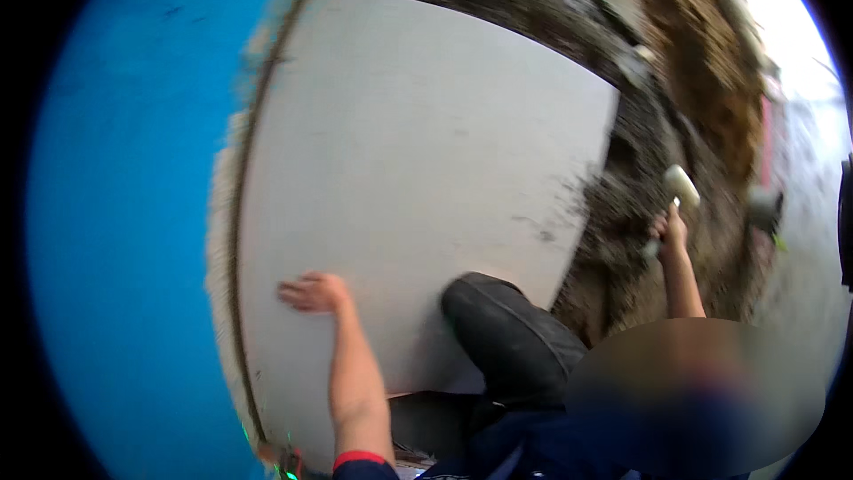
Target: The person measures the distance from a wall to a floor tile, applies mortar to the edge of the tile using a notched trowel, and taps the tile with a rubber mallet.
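My left hand is spread palm down over the left part of a large pale grey tile, its fingers stretched out and holding nothing. Whether it presses on the tile or hovers just over it, I cannot tell. Out to the right, past the tile's edge, my right hand is wrapped round the handle of a white-headed mallet. The mallet head is raised above dark, loose mortar. My knee in dark trousers rests on the tile between my hands.
A bright blue wall runs along the left, with a narrow gap and a rough pale edge beside the tile. Dark mortar borders the tile's far and right sides. Brown sand is heaped at the far right. A blurred patch covers the lower right.
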`<state>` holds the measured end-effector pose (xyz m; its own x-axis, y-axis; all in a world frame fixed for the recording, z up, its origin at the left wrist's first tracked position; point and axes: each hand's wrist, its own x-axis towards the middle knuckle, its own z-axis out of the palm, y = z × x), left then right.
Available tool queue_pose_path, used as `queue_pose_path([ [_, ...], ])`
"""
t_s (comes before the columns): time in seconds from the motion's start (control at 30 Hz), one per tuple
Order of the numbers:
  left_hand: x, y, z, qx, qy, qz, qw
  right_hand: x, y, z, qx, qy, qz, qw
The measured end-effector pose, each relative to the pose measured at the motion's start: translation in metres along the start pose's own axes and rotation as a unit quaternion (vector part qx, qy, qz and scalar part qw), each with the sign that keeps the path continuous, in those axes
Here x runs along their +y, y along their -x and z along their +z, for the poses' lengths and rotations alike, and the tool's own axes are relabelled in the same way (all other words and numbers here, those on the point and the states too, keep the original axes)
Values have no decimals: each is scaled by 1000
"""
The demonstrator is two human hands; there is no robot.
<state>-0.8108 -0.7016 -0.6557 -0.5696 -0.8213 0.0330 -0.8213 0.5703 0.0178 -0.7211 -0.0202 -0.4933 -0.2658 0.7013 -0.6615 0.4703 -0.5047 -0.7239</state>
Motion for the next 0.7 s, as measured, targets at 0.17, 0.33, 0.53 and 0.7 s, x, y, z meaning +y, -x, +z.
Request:
queue_pose_path([
  [0.17,5,-19,3,55,-22,-4,998,-6,-23,-4,225,-115,-39,967],
  [0.33,19,2,4,41,5,9,999,36,-9,81,24,-97,96,990],
  [0.53,7,-13,-5,15,2,5,1000,48,6,89,52,-96,65,992],
  [0.7,6,-17,-9,13,5,7,1000,43,19,115,-97,70,105,987],
])
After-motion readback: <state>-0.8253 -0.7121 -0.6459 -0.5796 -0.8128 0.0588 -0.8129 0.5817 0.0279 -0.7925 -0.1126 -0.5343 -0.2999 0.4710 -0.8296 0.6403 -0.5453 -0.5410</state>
